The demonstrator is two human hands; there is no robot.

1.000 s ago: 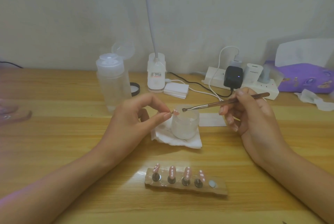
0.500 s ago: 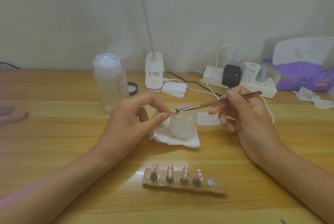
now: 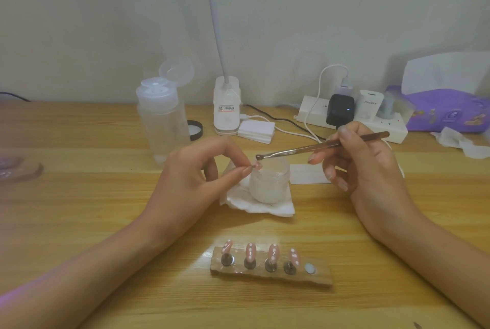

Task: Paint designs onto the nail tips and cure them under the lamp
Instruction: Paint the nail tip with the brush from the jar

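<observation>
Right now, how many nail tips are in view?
5. Four nail tips stand in a row on the holder, its rightmost spot bare; the fifth is pinched by the left hand near the jar. None appears hidden.

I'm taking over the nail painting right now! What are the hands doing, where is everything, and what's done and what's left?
Left hand pinches a pink nail tip by the jar, which sits on a tissue.
Right hand holds the brush, its end right by that nail tip; touching or not, I cannot tell.
Holder at the front: four painted tips with white marks, one empty spot at its right end.
Lamp stands at the back.
Done: four tips painted. Left: probably finish this tip, set it on the empty spot, cure under the lamp.
</observation>
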